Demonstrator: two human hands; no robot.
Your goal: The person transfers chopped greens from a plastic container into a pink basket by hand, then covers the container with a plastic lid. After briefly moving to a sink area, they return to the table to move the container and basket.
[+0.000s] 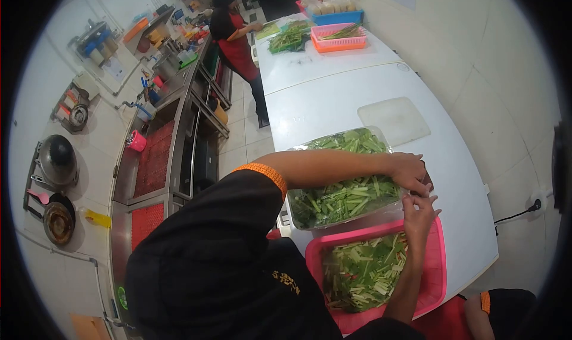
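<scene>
A clear rectangular container [310,222] full of cut green vegetables [351,200] lies on the white table, with clear plastic film over it. At its right end my left hand [410,172] has its fingers bent together on the film's edge. Just below it, my right hand [420,209] pinches at the same corner, thumb and fingers close together. The two hands nearly touch. Under my right forearm stands a pink basin [438,262] holding more chopped greens [363,274] in what looks like liquid.
A translucent cutting board [393,121] lies on the white table [333,99] beyond the container. Farther off are leafy greens [290,37], a pink basket [339,37] and a blue crate [336,17]. A person [235,42] stands at the far left side; another person's sleeve [506,310] shows lower right.
</scene>
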